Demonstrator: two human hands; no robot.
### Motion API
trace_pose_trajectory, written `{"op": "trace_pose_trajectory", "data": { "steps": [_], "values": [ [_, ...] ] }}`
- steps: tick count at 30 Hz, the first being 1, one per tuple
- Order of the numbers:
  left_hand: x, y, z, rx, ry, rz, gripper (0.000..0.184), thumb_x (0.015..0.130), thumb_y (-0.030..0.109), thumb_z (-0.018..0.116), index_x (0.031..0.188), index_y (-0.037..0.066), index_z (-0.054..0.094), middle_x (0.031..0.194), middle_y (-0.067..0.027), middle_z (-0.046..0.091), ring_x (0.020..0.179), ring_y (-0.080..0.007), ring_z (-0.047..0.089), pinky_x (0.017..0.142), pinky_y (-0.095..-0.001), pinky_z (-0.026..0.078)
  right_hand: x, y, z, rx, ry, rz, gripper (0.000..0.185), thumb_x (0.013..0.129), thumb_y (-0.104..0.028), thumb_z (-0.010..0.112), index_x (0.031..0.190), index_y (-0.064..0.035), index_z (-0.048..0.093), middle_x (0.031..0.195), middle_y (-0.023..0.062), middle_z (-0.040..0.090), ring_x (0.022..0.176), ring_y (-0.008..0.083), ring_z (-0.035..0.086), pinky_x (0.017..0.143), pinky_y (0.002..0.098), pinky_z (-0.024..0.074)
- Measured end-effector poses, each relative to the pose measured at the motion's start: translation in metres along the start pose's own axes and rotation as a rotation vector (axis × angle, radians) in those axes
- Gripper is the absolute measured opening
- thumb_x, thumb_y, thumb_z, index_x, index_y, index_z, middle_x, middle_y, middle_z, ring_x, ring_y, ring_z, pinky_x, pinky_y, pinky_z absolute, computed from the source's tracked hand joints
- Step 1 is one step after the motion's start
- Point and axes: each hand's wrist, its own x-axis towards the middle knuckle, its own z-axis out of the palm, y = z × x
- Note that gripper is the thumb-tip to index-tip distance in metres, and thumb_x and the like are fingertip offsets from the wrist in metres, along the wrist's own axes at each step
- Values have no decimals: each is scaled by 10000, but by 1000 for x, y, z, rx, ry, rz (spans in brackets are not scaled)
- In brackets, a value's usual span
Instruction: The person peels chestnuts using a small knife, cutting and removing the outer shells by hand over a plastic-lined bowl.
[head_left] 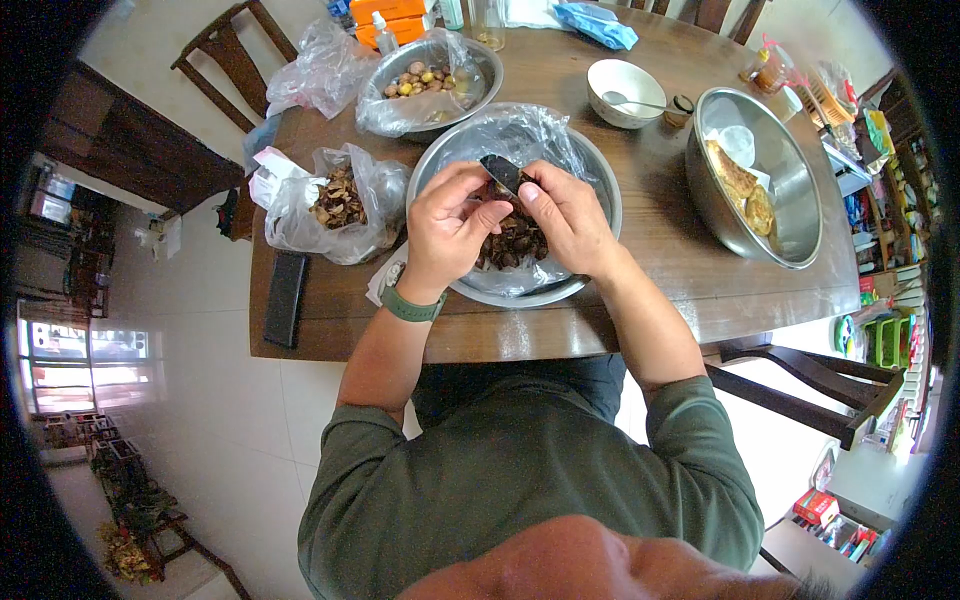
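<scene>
Over a metal basin (613, 200) lined with clear plastic, both my hands hold a small black object, perhaps a blade or tool. My left hand (450, 215), with a green watch band at the wrist, has its fingers curled at the object's left side. The thumb of my right hand (570, 215) presses on the black object (502, 173) near its lower right end. Whatever else lies between my fingers is too small to make out. Dark brown pieces (515, 243) lie in the basin below my hands.
Left of the basin is a plastic bag (375, 205) of brown shells, with a black phone (287, 298) nearby. Behind stands a bowl of round nuts (488, 72). To the right are a white bowl (627, 112) with a spoon and a large steel bowl (705, 200) holding flat browned food.
</scene>
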Motion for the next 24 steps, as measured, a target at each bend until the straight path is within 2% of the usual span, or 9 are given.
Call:
{"op": "trace_pose_trajectory", "data": {
  "steps": [11, 24],
  "values": [
    [-1, 0, 3, 33, 64, 52, 246, 842, 10, 716, 1052, -91, 638, 1062, -91, 591, 725, -95, 628, 569, -205, 538, 0, -1, 2, -39, 18, -2, 263, 978, -283, 485, 940, -32, 551, 824, 197, 592, 798, 410, 589, 684, 459, 454],
    [-1, -1, 2, 44, 41, 30, 267, 855, 8, 698, 1102, -75, 635, 1047, -93, 603, 717, -105, 630, 574, -210, 549, 1, -4, 1, 0, -7, 61, 294, 988, -297, 475, 909, -23, 546, 780, 206, 587, 766, 414, 584, 661, 455, 443]
  ]
}}
